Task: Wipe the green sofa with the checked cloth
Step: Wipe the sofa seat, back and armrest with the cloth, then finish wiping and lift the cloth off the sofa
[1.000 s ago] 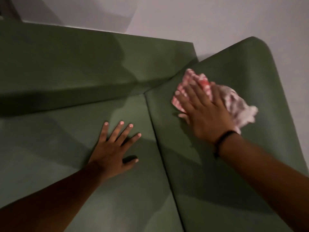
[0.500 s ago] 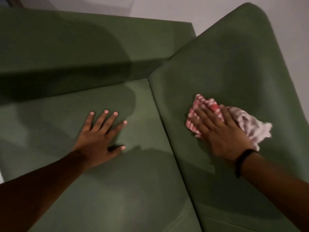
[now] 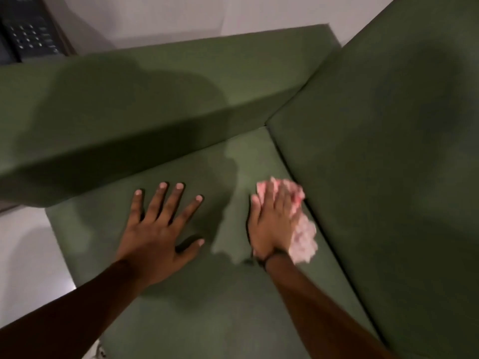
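A second ago the right hand [image 3: 272, 224] pressed the checked cloth [image 3: 302, 237] against the upright green panel; now hand and cloth lie lower, on the flat seat of the green sofa [image 3: 388, 151], just beside the seam where the seat meets that panel. The right hand's grip is flat, palm down on the cloth with fingers together, pinning it rather than curling round it. The cloth bunches out past the fingertips and along the outer edge of the hand, toward the panel. The left hand [image 3: 160, 229] has stayed spread flat on the seat, empty, on the inner side of the grip and apart from it. The cloth is motion-blurred, so its checks barely show, and most of it is hidden under the palm. A dark band [image 3: 272, 256] crosses the right wrist. A dark keypad device [image 3: 28, 35] sits far off, cut by the frame edge.
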